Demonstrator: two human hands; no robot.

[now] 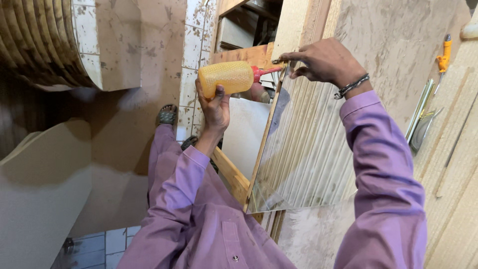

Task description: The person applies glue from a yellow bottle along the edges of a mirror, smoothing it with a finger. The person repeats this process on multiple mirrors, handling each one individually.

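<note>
My left hand (215,105) grips a yellow squeeze bottle (226,77) with a red nozzle (264,72) that points right, at the top corner of a glossy ribbed panel (303,149). My right hand (323,61) pinches that top corner of the panel, fingertips close to the nozzle tip. The panel stands on edge, leaning on a dusty board (398,45). Both arms wear purple sleeves.
An orange-handled tool (443,57) and metal strips (422,112) lie on the wooden surface at right. A stack of curved wooden pieces (35,42) sits at top left. A pale board (40,194) lies at lower left. My sandalled foot (167,115) rests on the dusty floor.
</note>
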